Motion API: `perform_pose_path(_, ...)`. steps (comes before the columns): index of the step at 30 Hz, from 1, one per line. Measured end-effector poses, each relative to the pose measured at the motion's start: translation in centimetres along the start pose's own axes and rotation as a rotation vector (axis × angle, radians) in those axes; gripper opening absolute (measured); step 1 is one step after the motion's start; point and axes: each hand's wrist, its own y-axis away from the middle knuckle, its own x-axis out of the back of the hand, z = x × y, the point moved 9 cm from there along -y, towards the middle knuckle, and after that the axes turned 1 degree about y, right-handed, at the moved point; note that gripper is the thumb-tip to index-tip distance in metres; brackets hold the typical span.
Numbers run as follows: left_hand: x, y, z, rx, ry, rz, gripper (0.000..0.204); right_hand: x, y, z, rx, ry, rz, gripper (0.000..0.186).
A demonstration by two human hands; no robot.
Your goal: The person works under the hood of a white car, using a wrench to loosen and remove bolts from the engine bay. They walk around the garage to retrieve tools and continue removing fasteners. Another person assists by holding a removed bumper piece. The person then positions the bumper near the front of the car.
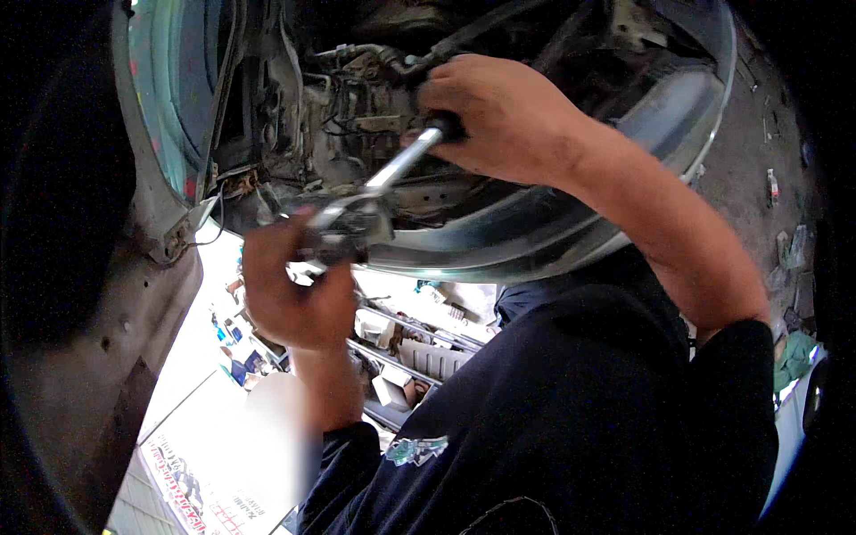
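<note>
A shiny bar with a black handle is held slantwise over the front of an open engine bay, between the two hands. Its black end is gripped by the right hand, whose fingers are wrapped closely around it. At its lower end, a dark metal piece is held in the curled fingers and thumb of the left hand, just above the curved front edge of the car. Because that end is blurred, it cannot be told for certain whether the bar is fitted into the piece or only laid against it. The step in hand is judged to be the working of the bar against the piece, with force applied by the right hand and support given by the left. For the next move, the piece would need to be kept steady, the bar held in line with it, and the knuckles kept clear of the nearby metal.
</note>
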Motion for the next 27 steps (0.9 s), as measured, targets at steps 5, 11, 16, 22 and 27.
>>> perform_pose_path(5,-4.1,1.4,12.2,-0.324,0.111,-0.044,0.026,6.4,6.3,4.0,-0.017,-0.095,0.162,0.024)
perform_pose_path(11,-13.7,6.4,7.7,0.351,0.118,-0.068,0.026,9.6,10.6,9.8,-0.062,-0.248,0.216,0.024)
perform_pose_path(16,-17.6,7.2,8.1,0.349,-0.077,-0.125,0.036,9.6,11.7,11.8,0.058,-0.259,0.284,0.024)
perform_pose_path(22,-17.9,7.4,8.3,0.423,-0.175,-0.153,0.033,8.4,11.8,9.9,0.246,-0.172,0.193,0.03)
perform_pose_path(27,-17.2,8.1,8.5,0.517,-0.205,-0.17,0.038,7.2,11.9,9.6,0.259,-0.231,0.155,0.031)
